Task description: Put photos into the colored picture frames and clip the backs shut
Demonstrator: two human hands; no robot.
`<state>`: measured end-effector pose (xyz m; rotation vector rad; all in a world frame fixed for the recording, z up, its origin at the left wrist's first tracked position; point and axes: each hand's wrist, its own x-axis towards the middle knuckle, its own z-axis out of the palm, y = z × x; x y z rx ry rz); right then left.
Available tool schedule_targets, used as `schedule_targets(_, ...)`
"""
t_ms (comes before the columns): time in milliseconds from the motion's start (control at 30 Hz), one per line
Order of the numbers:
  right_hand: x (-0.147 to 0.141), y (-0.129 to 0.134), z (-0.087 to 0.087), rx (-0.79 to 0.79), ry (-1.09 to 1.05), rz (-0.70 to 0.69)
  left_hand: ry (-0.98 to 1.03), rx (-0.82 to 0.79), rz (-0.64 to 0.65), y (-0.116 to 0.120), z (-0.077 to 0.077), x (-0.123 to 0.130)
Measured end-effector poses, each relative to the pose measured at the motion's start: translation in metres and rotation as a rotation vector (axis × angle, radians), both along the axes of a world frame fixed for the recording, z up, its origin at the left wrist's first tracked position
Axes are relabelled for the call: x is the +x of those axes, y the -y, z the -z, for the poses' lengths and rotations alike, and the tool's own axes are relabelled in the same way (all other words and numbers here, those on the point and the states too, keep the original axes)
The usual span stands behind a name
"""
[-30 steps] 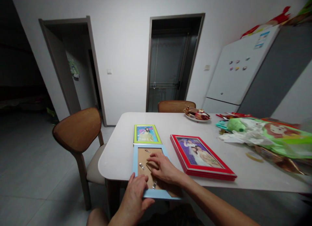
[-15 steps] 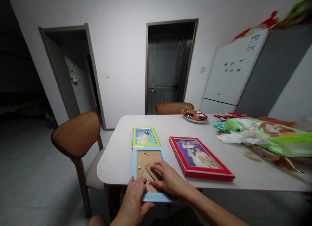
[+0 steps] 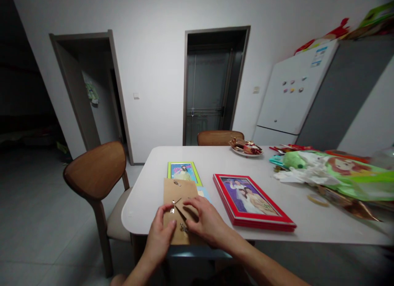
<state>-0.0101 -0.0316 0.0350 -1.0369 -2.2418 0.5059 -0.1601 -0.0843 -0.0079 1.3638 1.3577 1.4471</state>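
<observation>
A brown backing board (image 3: 181, 191) with small metal clips is lifted above the light blue frame (image 3: 203, 192), of which only parts show. My left hand (image 3: 160, 232) holds the board's left edge, thumb and fingers on it beside a clip. My right hand (image 3: 205, 220) grips the board near its middle, at the cut-out flap, close to the lower clip. Behind the board lies a green-edged framed picture (image 3: 184, 171). To the right sits a stack of red picture frames (image 3: 252, 201), the top one showing a photo of people.
On the white table (image 3: 141, 195) are a plate (image 3: 246, 150) of items at the back, a tape roll (image 3: 318, 200), and a green bag (image 3: 353, 175) with crumpled tissue at the right. Wooden chairs (image 3: 98, 169) stand left and behind.
The backing board has come up out of the blue frame and shifted slightly left and up. Both hands moved with it, and the board now covers part of the green-edged picture.
</observation>
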Motion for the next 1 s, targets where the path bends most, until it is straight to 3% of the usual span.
schedule_targets(100,0.000,-0.001,-0.001,-0.012,-0.050,-0.038,0.256,-0.067,0.005,-0.003,-0.010,-0.021)
schedule_targets(200,0.015,-0.015,0.012,-0.007,0.021,0.064,0.339,-0.147,-0.068,0.002,-0.014,-0.057)
schedule_targets(333,0.040,-0.035,0.039,-0.031,0.273,0.267,0.233,-0.230,-0.150,0.010,-0.007,-0.103)
schedule_targets(467,0.046,-0.042,0.054,-0.061,0.406,0.336,-0.005,-0.270,-0.202,0.009,0.004,-0.120)
schedule_targets(600,0.041,-0.043,0.055,-0.061,0.439,0.366,-0.479,-0.272,-0.355,0.004,0.009,-0.118)
schedule_targets(733,0.044,-0.046,0.048,-0.111,0.352,0.355,-0.847,-0.233,-0.385,0.003,0.009,-0.110)
schedule_targets(867,0.049,-0.049,0.035,-0.215,0.108,0.398,-0.864,-0.046,-0.391,0.005,0.000,-0.081)
schedule_targets(1000,0.046,-0.040,0.016,-0.586,-0.298,0.300,-0.737,0.120,-0.114,0.009,-0.016,-0.018)
